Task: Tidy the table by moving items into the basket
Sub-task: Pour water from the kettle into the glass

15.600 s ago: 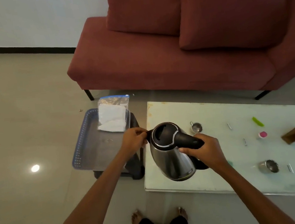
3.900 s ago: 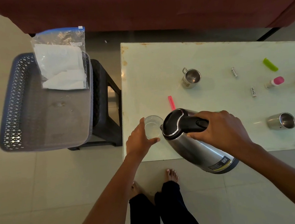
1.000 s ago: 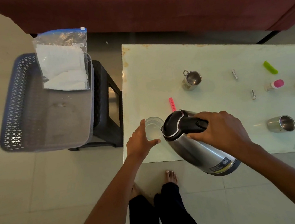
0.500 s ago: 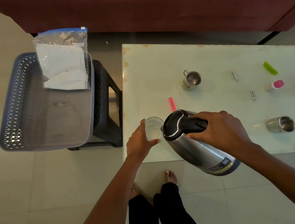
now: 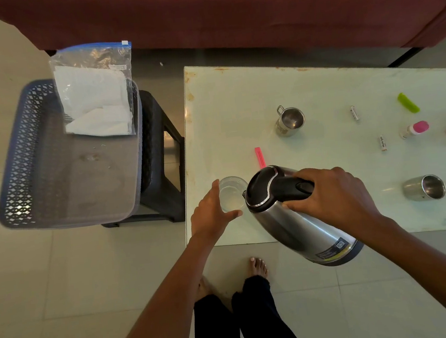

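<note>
Nothing has moved: my right fingers (image 5: 294, 204) still grip the tilted kettle (image 5: 301, 229), left fingers (image 5: 214, 194) cup the glass (image 5: 231, 194), tidying stalled.

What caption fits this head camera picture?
The right hand tips the kettle toward a glass the left hand holds.

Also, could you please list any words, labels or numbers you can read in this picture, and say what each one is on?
No text here is clear enough to quote.
On the kettle: a dark label near the base with a small square code; the print is too small to read.
On the zip bag: a small white label near the top, blurred.
On the battery: lettering along its side, too small to read.
</note>
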A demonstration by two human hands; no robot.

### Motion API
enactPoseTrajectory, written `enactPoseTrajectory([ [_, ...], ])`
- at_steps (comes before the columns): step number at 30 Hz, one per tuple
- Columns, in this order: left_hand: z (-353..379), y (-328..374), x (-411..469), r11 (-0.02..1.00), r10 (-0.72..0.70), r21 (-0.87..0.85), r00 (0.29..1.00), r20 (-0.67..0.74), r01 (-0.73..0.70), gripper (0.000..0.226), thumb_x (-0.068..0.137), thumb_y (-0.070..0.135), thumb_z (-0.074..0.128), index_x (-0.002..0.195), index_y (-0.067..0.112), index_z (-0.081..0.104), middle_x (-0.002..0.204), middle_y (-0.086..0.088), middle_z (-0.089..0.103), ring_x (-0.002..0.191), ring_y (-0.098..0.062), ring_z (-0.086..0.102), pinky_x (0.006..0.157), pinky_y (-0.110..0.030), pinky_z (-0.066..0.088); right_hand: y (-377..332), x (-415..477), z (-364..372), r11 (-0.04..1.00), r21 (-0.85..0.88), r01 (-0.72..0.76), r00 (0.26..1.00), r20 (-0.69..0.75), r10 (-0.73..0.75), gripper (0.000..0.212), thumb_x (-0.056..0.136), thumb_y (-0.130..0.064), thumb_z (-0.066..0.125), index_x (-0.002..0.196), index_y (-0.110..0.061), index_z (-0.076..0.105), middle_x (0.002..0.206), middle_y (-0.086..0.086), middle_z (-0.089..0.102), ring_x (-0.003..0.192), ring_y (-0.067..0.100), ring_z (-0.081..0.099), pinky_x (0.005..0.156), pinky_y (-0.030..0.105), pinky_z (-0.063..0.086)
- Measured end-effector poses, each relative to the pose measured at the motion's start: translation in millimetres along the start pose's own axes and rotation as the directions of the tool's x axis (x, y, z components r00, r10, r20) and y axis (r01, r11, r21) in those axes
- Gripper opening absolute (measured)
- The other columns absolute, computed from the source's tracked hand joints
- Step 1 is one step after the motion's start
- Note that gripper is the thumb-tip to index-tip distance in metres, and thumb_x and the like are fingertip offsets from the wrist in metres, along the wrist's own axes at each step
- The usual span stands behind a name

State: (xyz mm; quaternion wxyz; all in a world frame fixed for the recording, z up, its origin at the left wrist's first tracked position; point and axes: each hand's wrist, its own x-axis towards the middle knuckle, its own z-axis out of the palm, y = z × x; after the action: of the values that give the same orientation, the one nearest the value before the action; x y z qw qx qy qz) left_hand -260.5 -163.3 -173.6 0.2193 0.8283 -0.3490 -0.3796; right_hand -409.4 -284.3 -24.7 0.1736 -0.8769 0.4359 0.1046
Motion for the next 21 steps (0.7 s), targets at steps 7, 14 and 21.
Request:
enactPoseTrajectory([
  [7,1.8,-1.8,1.3,1.0,-0.012,-0.001,1.0,0.004,0.012,0.09,0.074,0.041,0.074,0.143,0.02,0.021,0.139,-0.003,0.05,0.121,-0.026,0.052,0.094,-0.038,0.047,-1.1,1.1,-0.6,1.0,0.002,-0.014,1.0,0.018,0.014,0.051,0.076,-0.051,0.066,0.119,-0.024,0.058,0.099,0.002,0.069,0.076,0.015,0.049,0.068,0.023,0.036],
  [14,1.9,-2.4,1.5,1.0,-0.014,0.003,1.0,0.004,0.014,0.09,0.074,0.042,0.074,0.144,0.02,0.021,0.139,-0.003,0.049,0.122,-0.026,0.051,0.094,-0.039,0.047,-1.9,0.1,-2.1,1.0,0.0,-0.019,1.0,0.021,0.019,0.049,0.076,-0.051,0.066,0.117,-0.024,0.059,0.097,0.002,0.069,0.075,0.016,0.049,0.067,0.023,0.035],
  [21,2.6,-3.4,2.0,1.0,-0.012,0.001,1.0,0.005,0.012,0.089,0.073,0.041,0.074,0.143,0.02,0.022,0.138,-0.003,0.05,0.121,-0.026,0.052,0.094,-0.04,0.048,-2.5,0.3,-1.9,1.0,0.006,-0.031,0.999,0.02,0.03,0.048,0.075,-0.05,0.066,0.116,-0.026,0.059,0.097,0.002,0.069,0.074,0.017,0.047,0.066,0.023,0.035],
])
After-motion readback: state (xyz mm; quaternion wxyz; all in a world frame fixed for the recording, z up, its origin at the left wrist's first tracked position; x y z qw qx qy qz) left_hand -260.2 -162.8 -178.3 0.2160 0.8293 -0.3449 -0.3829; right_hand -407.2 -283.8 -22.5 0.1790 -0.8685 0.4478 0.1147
